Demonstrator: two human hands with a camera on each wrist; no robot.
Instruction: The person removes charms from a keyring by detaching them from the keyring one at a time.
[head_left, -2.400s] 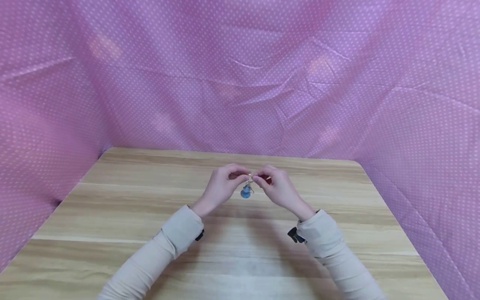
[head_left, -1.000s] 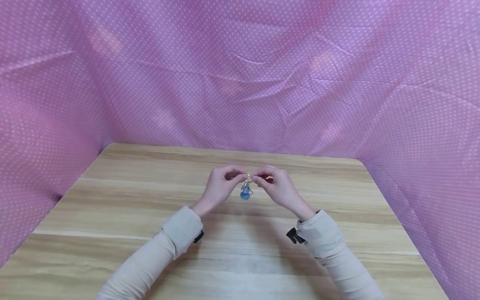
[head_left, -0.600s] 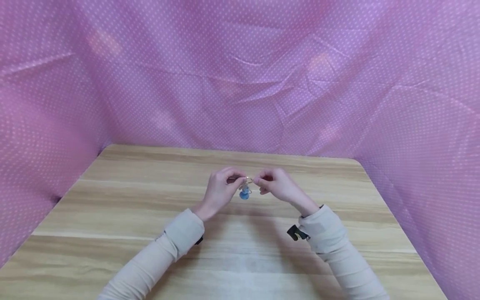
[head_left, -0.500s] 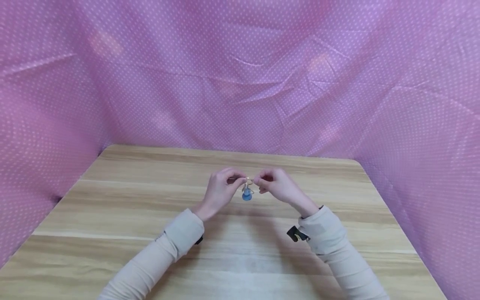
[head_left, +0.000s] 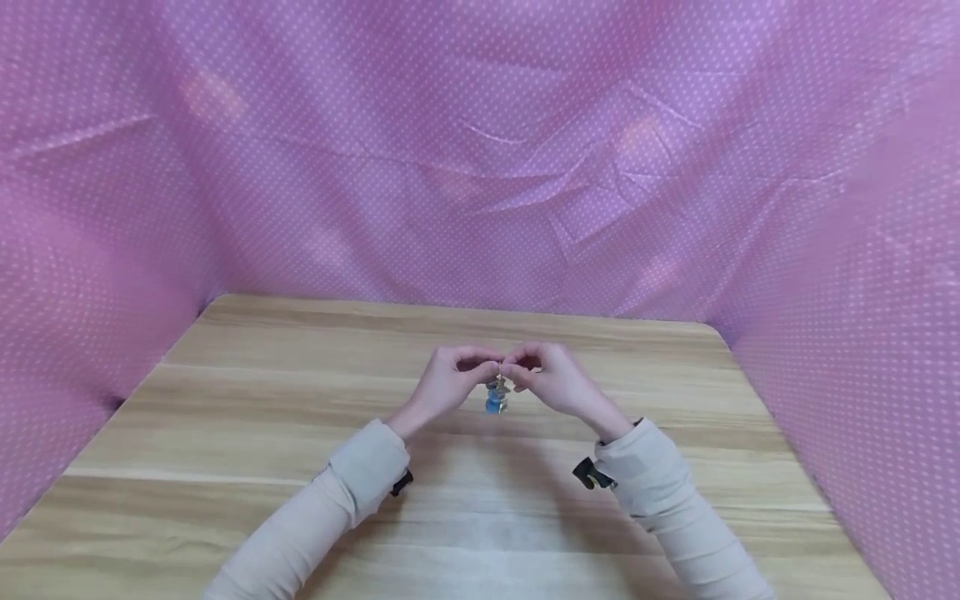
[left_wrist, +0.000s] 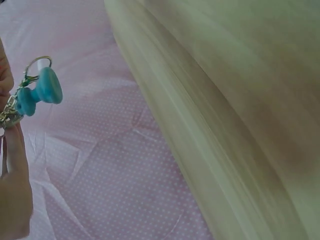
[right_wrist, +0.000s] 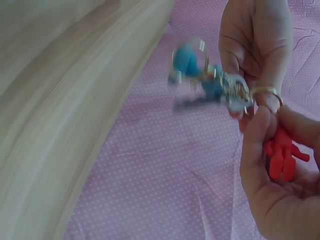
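Left hand: pinches ring | right hand: grips red figure | head view: blue charm hangs below fingertips, pointing 6 o'clock, long axis near vertical

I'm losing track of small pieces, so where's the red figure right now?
In the right wrist view, the red figure is toward the right side, held in the right hand, just below the gold ring.

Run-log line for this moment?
left hand: pinching gold metal ring | right hand: holding red figure-shaped charm | blue double-knobbed charm: hanging over pale wood-grain table
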